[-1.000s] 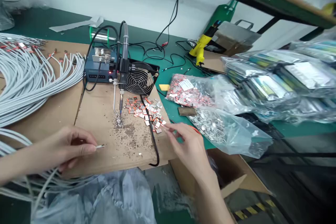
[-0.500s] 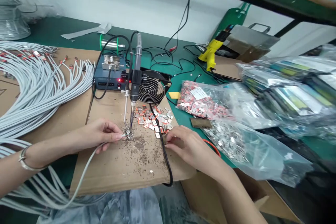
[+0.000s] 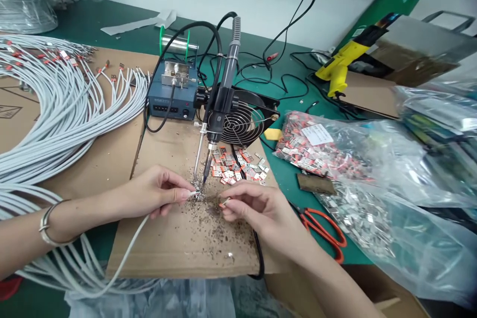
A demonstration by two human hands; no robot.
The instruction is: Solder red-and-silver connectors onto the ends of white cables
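My left hand [image 3: 156, 194] pinches the end of a grey cable [image 3: 122, 253] and holds its stripped tip at the point of the mounted soldering iron [image 3: 219, 104], over a patch of solder crumbs on the cardboard board [image 3: 179, 253]. My right hand [image 3: 253, 206] grips a small red-and-silver connector [image 3: 223, 203] between thumb and fingers, a few centimetres right of the cable tip. A loose pile of the same connectors [image 3: 236, 166] lies just behind both hands.
A bundle of grey cables [image 3: 55, 109] fans across the left. The blue soldering station [image 3: 173, 97] and a small fan [image 3: 242, 121] stand behind the iron. Bags of connectors [image 3: 316, 144] and metal shells [image 3: 365, 218], orange scissors [image 3: 324, 228] and a yellow glue gun [image 3: 341, 64] lie right.
My left hand carried the cable tip forward to the soldering iron's point. My right hand took a connector from the pile and drew it left toward the cable tip. The view shifted closer.
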